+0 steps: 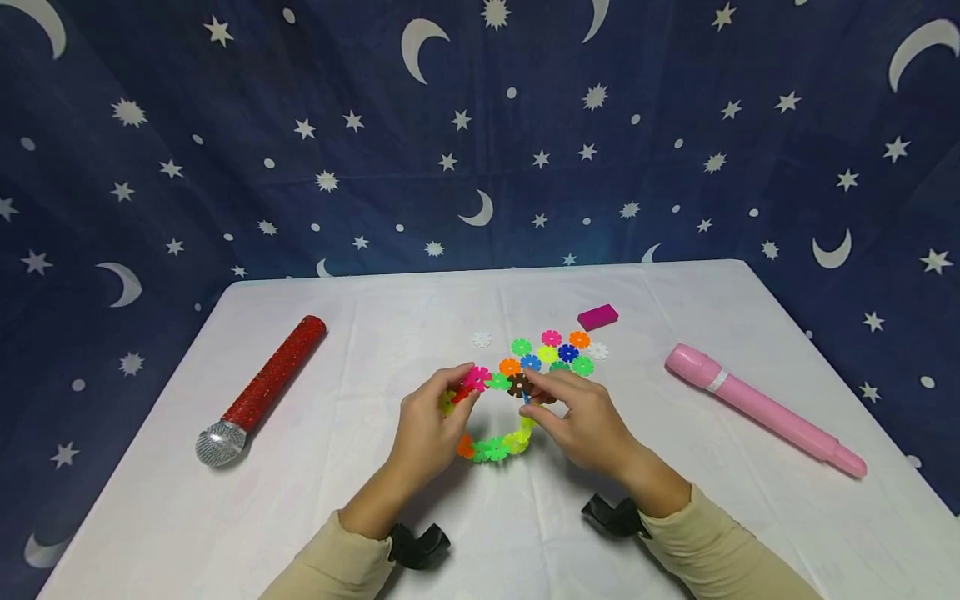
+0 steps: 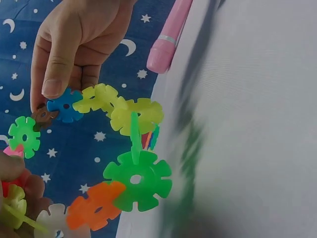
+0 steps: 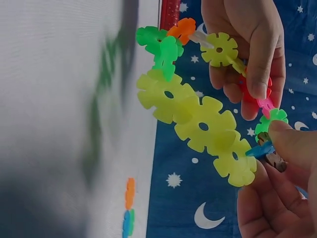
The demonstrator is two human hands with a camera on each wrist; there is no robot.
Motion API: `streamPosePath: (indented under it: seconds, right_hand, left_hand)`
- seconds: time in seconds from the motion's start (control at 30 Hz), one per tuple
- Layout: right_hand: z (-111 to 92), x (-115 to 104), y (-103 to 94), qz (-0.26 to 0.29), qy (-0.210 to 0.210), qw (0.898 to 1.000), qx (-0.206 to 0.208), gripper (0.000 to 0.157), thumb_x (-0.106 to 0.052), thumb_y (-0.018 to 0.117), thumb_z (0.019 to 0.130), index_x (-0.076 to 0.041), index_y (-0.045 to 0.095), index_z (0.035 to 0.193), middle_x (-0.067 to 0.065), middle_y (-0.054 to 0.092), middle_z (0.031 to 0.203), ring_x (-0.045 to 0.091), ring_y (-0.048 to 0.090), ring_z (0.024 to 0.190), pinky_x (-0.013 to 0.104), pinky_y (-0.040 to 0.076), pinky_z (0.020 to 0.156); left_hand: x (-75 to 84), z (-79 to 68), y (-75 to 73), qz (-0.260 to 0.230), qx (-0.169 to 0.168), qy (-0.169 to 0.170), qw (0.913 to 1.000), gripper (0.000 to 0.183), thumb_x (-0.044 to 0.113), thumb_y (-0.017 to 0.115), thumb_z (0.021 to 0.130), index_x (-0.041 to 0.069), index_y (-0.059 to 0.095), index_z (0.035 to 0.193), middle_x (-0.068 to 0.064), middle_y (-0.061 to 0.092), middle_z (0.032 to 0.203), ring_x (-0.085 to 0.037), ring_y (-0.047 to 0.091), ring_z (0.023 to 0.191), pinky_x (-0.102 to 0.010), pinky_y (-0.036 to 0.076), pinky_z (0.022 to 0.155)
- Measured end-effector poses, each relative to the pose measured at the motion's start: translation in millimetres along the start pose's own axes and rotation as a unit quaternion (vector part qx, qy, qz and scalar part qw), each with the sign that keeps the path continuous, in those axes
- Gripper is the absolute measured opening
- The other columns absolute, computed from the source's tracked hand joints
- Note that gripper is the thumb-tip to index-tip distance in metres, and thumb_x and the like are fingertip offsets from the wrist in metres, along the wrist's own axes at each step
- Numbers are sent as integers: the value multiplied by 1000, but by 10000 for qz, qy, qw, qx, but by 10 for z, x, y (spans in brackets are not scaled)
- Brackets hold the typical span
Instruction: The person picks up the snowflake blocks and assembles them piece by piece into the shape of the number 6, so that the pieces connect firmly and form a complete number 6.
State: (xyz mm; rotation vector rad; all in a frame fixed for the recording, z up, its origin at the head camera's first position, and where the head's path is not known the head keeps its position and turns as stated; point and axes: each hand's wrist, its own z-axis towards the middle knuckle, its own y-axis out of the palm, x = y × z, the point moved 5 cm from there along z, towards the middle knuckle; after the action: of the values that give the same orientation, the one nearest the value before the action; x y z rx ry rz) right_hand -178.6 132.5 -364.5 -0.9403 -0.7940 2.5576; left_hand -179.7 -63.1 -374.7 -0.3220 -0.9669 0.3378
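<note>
A ring-shaped chain of interlocking flower-shaped plastic discs [image 1: 496, 450] hangs between both hands above the table. My left hand [image 1: 427, 421] grips its left side, thumb and fingers around a red disc [image 3: 246, 90] beside a yellow-green one. On the opposite side, my right hand [image 1: 588, 421] pinches the chain at a brown disc [image 2: 44, 116] and the blue disc [image 2: 67, 105] joined to it. Yellow discs [image 3: 204, 125] follow from the blue one, then green and an orange disc [image 2: 96, 205] along the near side. The right fingertips partly cover the brown disc.
Several loose flower discs [image 1: 547, 355] lie just beyond the hands, with a white disc [image 1: 482, 339] apart from them. A magenta block [image 1: 597, 317] sits behind. A red glitter microphone [image 1: 262, 392] lies left, a pink banded stick [image 1: 772, 417] right, on the white-covered table [image 1: 360, 333].
</note>
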Motion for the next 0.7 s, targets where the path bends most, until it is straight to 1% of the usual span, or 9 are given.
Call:
streamPosePath:
  seconds: [0.2,0.3,0.43,0.53,0.63,0.7]
  right_hand:
    - [-21,68,53,130,348,9991,-200,49,3,83,76,10,67,121,1,68,87,14,68,79,30,57,70]
    - [-28,86,73,189,419,9986,-270,47,3,83,77,10,67,121,0,68,88,14,67,80,31,57,69]
    - [-54,109,113,238,419,9985,-260,45,5,82,78,10,67,120,1,67,88,14,67,79,33,57,68]
    - [-79,127,140,195,449,9985,-227,44,6,81,78,10,67,119,1,67,88,13,66,78,34,57,70]
    - [-96,146,156,149,511,9983,-257,43,6,80,79,9,67,120,0,67,89,12,66,79,35,58,73]
    - [-101,160,158,188,552,9979,-284,44,6,80,79,9,67,120,1,67,89,12,66,79,36,58,76]
  left_hand:
    - [-56,-10,38,16,-141,-262,9996,37,-2,74,88,-1,66,124,-9,72,100,-20,66,87,-28,57,74]
    - [-76,-16,50,88,-166,-296,9994,38,-3,74,88,-2,65,124,-9,72,101,-20,66,88,-30,58,77]
    - [-75,-35,64,282,-114,-86,9995,37,-6,75,85,-5,66,122,-11,72,101,-21,67,86,-33,58,79]
    - [-63,-49,80,468,-55,97,9988,36,-7,76,84,-6,67,120,-13,72,100,-22,68,85,-34,58,78]
    - [-53,-50,91,568,-73,158,9982,35,-7,76,84,-7,67,119,-13,72,101,-22,69,85,-33,58,78]
    - [-47,-45,90,546,-137,138,9983,35,-6,76,84,-6,67,118,-13,73,100,-22,69,84,-33,58,78]
